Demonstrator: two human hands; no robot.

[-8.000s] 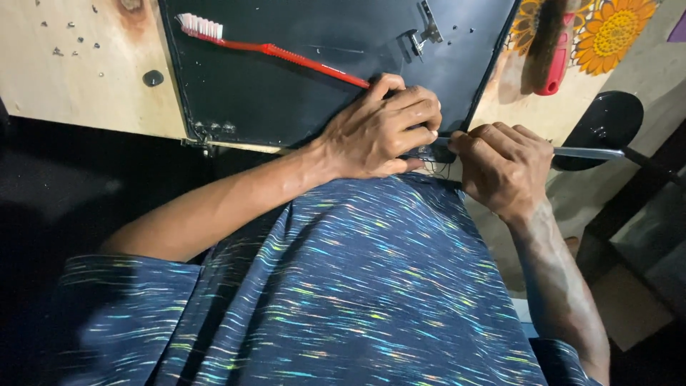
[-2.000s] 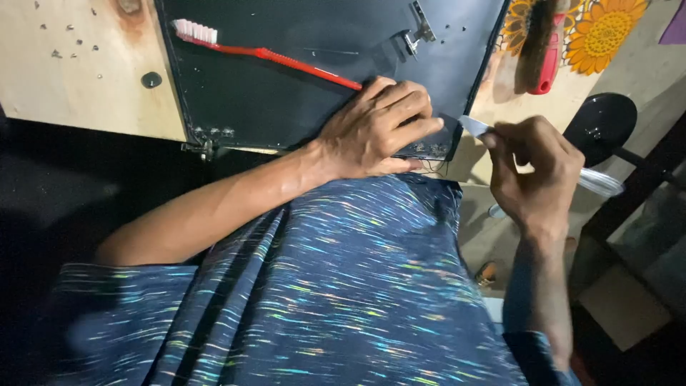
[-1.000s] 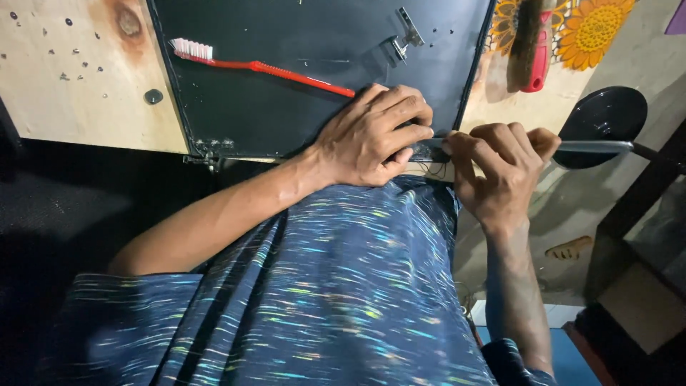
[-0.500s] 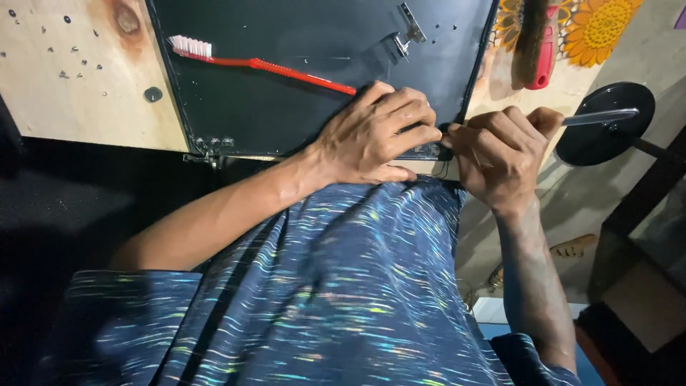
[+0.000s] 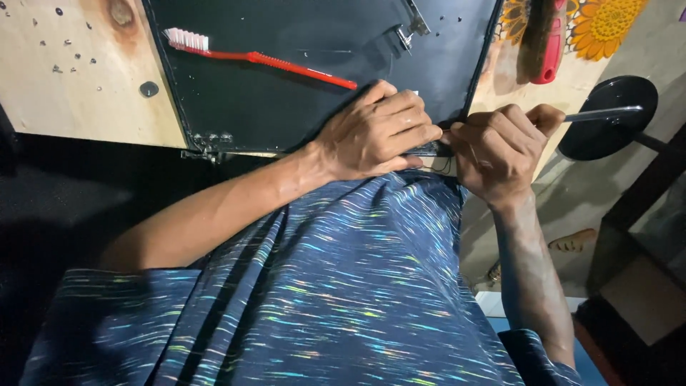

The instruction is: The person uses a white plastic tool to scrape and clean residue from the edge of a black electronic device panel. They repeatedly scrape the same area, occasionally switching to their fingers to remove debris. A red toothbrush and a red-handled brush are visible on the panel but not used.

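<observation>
A black flat panel (image 5: 286, 86) with small metal hinges lies on a pale wooden board. My left hand (image 5: 379, 136) presses down on its near right corner, fingers curled over the edge. My right hand (image 5: 500, 146) is beside it, closed around a thin metal tool (image 5: 600, 113) whose shaft sticks out to the right; the tool's tip is hidden between my hands at the panel's corner. A red toothbrush (image 5: 264, 61) with white bristles lies on the panel, away from both hands.
The wooden board (image 5: 71, 78) has small screws scattered at the upper left. A red-handled tool (image 5: 549, 50) lies on a sunflower-patterned cloth (image 5: 600, 25) at the upper right. A round black stool seat (image 5: 607, 118) stands to the right. My patterned blue shirt fills the foreground.
My right hand swung out to the right with the tool, then came back against my left hand at the panel's corner. The left hand stayed in place.
</observation>
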